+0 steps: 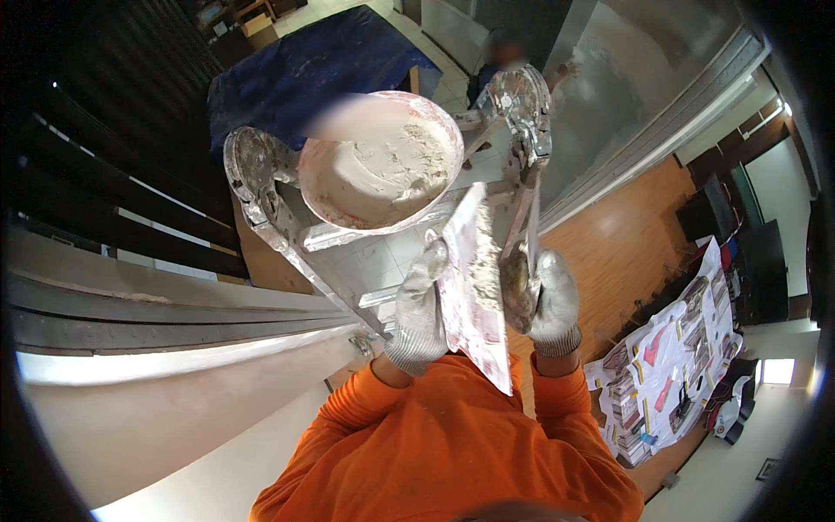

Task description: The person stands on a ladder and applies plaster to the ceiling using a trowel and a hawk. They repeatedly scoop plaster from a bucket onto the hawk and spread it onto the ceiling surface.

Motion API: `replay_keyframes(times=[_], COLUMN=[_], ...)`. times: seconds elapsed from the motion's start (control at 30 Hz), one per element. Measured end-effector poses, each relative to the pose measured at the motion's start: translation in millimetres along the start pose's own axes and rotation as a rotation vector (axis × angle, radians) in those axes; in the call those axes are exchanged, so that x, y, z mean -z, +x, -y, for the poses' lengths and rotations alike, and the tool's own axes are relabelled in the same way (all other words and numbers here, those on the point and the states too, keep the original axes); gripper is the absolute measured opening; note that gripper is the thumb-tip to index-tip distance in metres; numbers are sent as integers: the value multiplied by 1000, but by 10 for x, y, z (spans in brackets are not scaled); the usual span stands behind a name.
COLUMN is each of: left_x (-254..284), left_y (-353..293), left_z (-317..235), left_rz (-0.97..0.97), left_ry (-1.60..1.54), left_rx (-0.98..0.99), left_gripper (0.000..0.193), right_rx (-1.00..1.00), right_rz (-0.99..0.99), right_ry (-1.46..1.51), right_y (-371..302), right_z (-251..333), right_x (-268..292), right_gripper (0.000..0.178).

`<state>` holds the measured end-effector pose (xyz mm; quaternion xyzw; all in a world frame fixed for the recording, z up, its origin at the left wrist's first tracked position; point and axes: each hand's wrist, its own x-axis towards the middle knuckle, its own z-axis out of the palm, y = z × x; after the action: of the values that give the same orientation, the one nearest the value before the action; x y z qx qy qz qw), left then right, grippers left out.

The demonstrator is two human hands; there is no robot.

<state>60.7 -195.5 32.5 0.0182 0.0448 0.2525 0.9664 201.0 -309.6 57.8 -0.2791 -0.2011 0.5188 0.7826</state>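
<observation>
You have a flat plaster board [474,296], smeared pink and white, held on edge between your 2 gloved hands, just above your chest and right below the top of a stepladder [348,252]. It runs from near the bucket's rim down toward your orange sleeves [435,435].

Your left hand [419,313], in a grey knit glove caked with plaster, has its fingers wrapped along the left edge of the board, thumb up near the top corner. Your right hand [548,300], gloved the same way, is closed around the handle of a trowel [529,235]; the narrow blade points up and away from you, just beside the board's right edge. Whether the blade touches the board, I cannot tell.

Directly above your hands sits a round bucket [378,161], white and pink with plaster crust on the rim, resting on the ladder's top platform. It holds a mound of pale, wet plaster [404,165] heaped toward its right side.

The ladder's metal hinges and rails are spattered with dried plaster. To your left runs a pale wall ledge [156,348] with dark slats above. Far below on the right is an orange-brown wooden floor [617,252], with sheets of printed paper [670,365] spread over it. A blue tarp [304,61] covers something beyond the ladder.
</observation>
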Motion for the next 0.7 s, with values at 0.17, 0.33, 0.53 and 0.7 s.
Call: replay_keyframes(times=[0.17,0.33,0.53,0.7], left_x=[94,-158,-236,-237], left_y=[33,3,-47,-168], left_z=[35,-15,-119,-293], left_rz=[312,10,-24,1], left_ry=[-163,19,80,148], left_rx=[98,15,-99,-242], left_gripper=[58,42,30,29], right_rx=[4,62,59,404], right_rz=[-67,6,-259,-201], right_ry=[-208,-301,-759,-1360], right_y=[-39,-115,-101,172], right_z=[-94,-81,-59,172], right_x=[-185,-99,-104,-214], right_gripper=[40,41,30,20])
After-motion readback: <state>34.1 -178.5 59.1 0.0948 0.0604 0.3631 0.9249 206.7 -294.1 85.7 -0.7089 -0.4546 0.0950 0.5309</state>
